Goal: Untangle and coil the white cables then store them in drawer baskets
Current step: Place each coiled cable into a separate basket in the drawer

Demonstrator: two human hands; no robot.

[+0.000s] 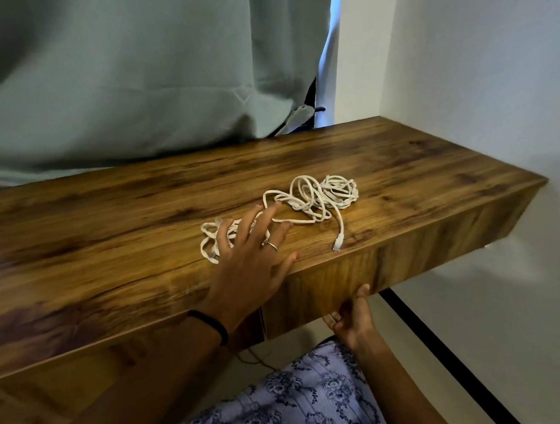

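Observation:
A tangle of white cables (314,201) lies on the wooden desk top (109,228), right of centre. A tighter bundle (340,188) sits at its far right, and one plug end (337,245) reaches the front edge. A flatter white cable (209,242) lies to the left, partly hidden. My left hand (251,253) is spread over that cable with straight fingers, fingertips touching the tangle's loops. My right hand (354,318) is below the desk: its thumb presses the drawer front (406,256) and its fingers curl under the lower edge.
A grey-green curtain (133,89) hangs behind the desk and rests on its back edge. A white wall (493,84) closes off the right side. A second drawer front (84,364) sits to the left. My floral-patterned clothing (284,405) is below, and a black strip (445,355) runs along the floor.

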